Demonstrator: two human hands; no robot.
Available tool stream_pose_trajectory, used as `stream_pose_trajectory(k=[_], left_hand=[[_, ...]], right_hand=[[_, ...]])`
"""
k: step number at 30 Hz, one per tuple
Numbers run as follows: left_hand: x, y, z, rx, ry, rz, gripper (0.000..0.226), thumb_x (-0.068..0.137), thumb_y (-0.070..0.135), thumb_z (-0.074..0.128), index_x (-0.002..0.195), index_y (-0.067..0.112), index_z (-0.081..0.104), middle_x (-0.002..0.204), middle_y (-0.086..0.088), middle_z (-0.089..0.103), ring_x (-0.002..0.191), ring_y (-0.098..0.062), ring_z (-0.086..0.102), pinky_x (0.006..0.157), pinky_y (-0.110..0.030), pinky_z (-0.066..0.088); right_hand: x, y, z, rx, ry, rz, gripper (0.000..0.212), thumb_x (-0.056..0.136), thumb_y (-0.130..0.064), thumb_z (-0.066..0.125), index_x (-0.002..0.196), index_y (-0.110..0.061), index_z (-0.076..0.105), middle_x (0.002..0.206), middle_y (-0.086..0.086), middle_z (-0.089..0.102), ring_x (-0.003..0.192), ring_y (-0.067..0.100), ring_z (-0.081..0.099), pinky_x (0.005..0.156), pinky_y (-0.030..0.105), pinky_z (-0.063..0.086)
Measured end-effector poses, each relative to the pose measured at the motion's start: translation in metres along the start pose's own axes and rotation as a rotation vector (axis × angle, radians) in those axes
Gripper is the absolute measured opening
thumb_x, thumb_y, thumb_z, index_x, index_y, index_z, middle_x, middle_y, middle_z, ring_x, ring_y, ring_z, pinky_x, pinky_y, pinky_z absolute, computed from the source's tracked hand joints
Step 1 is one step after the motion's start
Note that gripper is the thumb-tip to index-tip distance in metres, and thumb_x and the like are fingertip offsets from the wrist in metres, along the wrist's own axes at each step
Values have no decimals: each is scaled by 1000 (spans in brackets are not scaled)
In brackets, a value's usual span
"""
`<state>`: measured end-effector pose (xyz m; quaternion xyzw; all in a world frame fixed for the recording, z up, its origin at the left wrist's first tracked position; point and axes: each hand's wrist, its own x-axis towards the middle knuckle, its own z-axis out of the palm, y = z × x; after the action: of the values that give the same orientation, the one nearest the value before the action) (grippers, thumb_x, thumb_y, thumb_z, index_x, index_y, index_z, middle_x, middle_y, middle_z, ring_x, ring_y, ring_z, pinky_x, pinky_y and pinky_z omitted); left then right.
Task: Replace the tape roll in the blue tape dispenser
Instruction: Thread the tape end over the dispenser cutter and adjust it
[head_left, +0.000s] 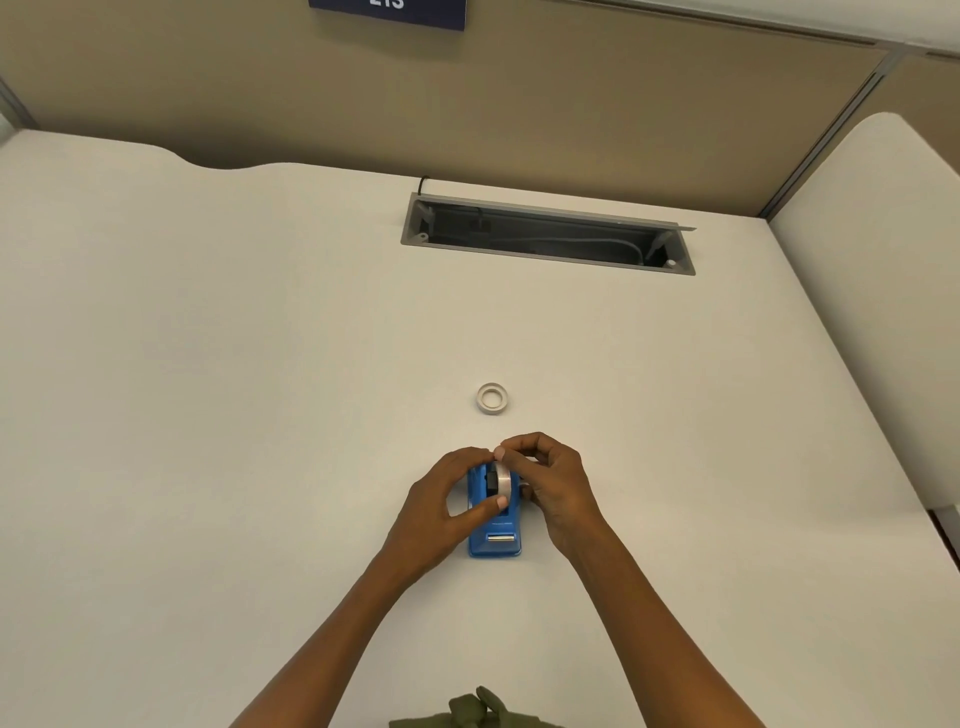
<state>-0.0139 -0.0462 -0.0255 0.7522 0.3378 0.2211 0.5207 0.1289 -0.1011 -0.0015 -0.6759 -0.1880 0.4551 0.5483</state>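
The blue tape dispenser (496, 540) stands on the white desk (208, 415), its cutter end toward me. A clear tape roll (503, 479) sits upright in its cradle on a black hub. My left hand (447, 504) pinches the roll between thumb and fingers from the left. From the right, my right hand (550, 483) reaches over, fingertips on the roll's top edge. A second ring, a white tape roll or core (492, 398), lies flat on the desk just beyond the dispenser, apart from both hands.
An open grey cable tray (545, 236) is recessed into the desk at the back. A beige partition wall (467, 104) rises behind it. Another white surface (883, 312) adjoins at the right. Olive green cloth (478, 712) shows at the bottom edge.
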Motion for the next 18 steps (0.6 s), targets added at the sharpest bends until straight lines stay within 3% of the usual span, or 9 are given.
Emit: stream_pose_trajectory(k=[4, 10, 18], left_hand=[[-1, -1, 0, -2, -2, 2, 39, 79, 46, 61, 114, 50, 44, 116, 30, 50, 109, 15, 45, 86, 2, 33], [-1, -3, 1, -6, 3, -26, 39, 79, 46, 58, 115, 48, 43, 118, 29, 48, 109, 19, 43, 87, 4, 32], [-2, -4, 0, -10, 3, -29, 43, 79, 36, 67, 115, 44, 45, 117, 27, 50, 109, 18, 44, 86, 3, 32]], right_hand=[[-6, 7, -9, -6, -118, -71, 8, 88, -21, 63, 88, -16, 69, 84, -5, 71, 78, 10, 63, 64, 21, 49], [-14, 15, -21, -118, -213, -217, 30, 90, 5, 47, 100, -12, 69, 111, 1, 68, 96, 11, 63, 67, 19, 50], [-13, 13, -19, -198, -178, -245, 26, 93, 1, 50, 107, -10, 69, 114, 3, 64, 106, 16, 60, 87, 31, 51]])
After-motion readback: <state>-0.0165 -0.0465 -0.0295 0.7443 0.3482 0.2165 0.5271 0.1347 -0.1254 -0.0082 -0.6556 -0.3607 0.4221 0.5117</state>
